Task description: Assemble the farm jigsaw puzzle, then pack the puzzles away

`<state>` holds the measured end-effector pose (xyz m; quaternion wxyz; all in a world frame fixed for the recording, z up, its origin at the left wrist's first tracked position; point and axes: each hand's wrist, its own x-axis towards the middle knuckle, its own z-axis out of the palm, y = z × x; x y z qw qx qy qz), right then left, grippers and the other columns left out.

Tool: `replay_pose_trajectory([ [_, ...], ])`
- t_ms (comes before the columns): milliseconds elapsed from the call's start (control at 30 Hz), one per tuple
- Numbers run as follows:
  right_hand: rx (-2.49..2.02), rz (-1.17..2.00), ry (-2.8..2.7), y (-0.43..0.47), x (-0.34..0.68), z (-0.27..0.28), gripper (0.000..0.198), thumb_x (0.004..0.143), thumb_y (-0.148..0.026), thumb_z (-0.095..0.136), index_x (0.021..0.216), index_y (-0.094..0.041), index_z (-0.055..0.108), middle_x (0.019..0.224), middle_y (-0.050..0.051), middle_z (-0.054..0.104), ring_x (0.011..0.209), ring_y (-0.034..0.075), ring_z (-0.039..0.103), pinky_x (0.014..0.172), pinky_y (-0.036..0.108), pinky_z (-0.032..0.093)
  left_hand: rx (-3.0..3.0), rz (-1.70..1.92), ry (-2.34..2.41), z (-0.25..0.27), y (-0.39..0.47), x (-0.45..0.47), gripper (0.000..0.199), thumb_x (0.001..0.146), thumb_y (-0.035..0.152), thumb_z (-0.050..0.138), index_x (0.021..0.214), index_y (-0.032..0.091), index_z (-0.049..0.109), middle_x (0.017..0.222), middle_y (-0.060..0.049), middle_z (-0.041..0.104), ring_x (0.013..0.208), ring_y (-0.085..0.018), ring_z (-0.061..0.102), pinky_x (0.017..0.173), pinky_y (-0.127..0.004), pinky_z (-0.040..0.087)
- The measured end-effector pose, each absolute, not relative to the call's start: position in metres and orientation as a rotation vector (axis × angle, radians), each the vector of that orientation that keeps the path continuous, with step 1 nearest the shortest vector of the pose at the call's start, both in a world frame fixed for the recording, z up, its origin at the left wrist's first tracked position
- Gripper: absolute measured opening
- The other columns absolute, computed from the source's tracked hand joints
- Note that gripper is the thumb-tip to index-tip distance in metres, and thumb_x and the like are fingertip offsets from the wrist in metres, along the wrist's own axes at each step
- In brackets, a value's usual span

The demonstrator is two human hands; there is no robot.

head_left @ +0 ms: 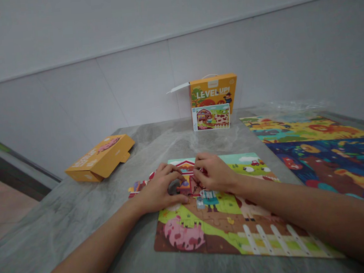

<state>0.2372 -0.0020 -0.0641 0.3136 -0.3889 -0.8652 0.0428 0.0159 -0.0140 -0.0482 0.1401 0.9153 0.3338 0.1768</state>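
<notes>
A farm jigsaw puzzle (pixel 220 222) lies on the grey marbled table, showing a pig, a white fence, a cow and a red barn. Over its left part rests my left hand (pixel 161 187), thumb and forefinger apart on either side of a barn section; bare table shows in a gap beside them. My right hand (pixel 214 174) is closed in a pinch at the barn door, on what looks like a puzzle piece, mostly hidden by the fingers. Loose puzzle pieces (pixel 137 187) lie just beyond my left hand.
An orange "LEVEL UP!" box (pixel 213 93) stands at the back, a farm picture card (pixel 212 117) leaning on it. An open orange box (pixel 100 157) lies at left. To the right are a yellow animal puzzle (pixel 304 127), a dark blue puzzle (pixel 329 167) and clear plastic wrap (pixel 296 105).
</notes>
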Motion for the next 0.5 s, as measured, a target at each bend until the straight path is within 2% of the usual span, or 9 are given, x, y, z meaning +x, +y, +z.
replay_pose_trajectory([
  [500,-1.158,0.136,-2.225,0.0017,0.2376,-0.0657,0.025,0.083,-0.019,0.051,0.061,-0.016,0.062,0.068,0.004,0.055,0.067,0.015,0.052,0.064,0.027,0.035,2.632,0.482,0.984,-0.0441,-0.0162,0.0184,0.038,0.074,0.049,0.071,0.102,0.024,0.064,0.112,-0.005,0.056,0.109,-0.024,0.044,0.097,-0.042,0.038],
])
